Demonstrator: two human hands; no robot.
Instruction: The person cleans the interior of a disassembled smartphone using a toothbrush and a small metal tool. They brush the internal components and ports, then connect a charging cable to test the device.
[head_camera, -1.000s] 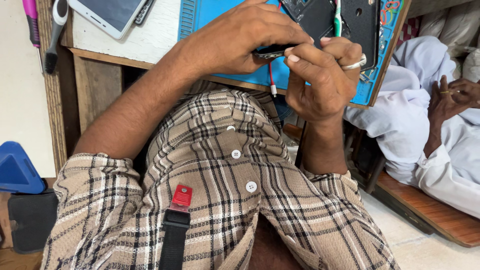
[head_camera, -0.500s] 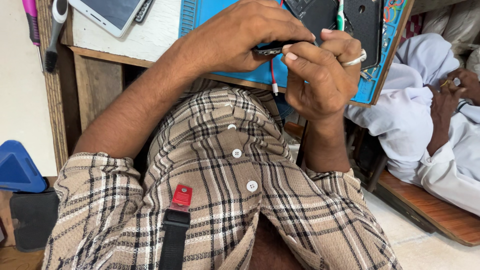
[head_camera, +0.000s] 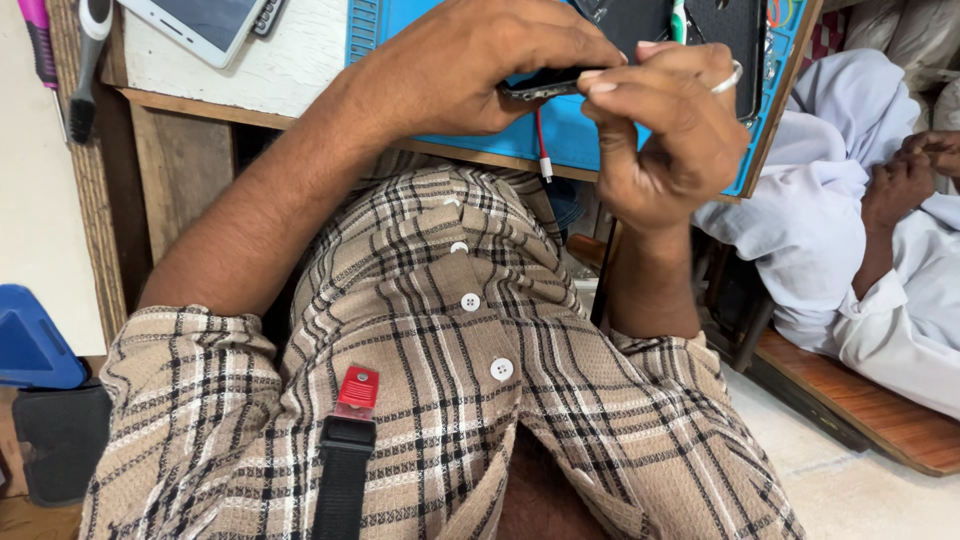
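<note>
Head view, only cam I'm getting. I'm looking down at a wooden workbench w/ a white-painted top (head_camera: 290, 60); a bright blue rubber work mat (head_camera: 590, 135) is lying on it, reaching to the bench's front edge. Pale wall at left, light tiled floor (head_camera: 860, 490) at lower right w/ a brown wooden platform (head_camera: 880, 415) on it.

Both hands are meeting over the mat's front edge. Left hand (head_camera: 470, 65) is wrapping over a thin dark slab-shaped phone (head_camera: 545, 85), gripping it from the top. Right hand (head_camera: 665, 130), silver ring on one finger, is pinching the phone's near end w/ thumb & fingertips. So both are clamped on the phone, touching each other. A red cable w/ white plug (head_camera: 541, 150) is hanging below the phone. Another dark flat device (head_camera: 700, 30) is lying on the mat behind the hands, partly hidden.

Top left: white tablet w/ dark screen (head_camera: 205, 25) on the bench; a pink-handled tool (head_camera: 38, 45) & a grey-white brush (head_camera: 88, 60) hanging beside the edge. Blue plastic wedge-shaped object (head_camera: 35, 340) at far left. A red tag on a black strap (head_camera: 350, 420) is sitting on the beige plaid shirt. A second person in white clothes (head_camera: 880, 260) is sitting at right, hands apart from mine.
</note>
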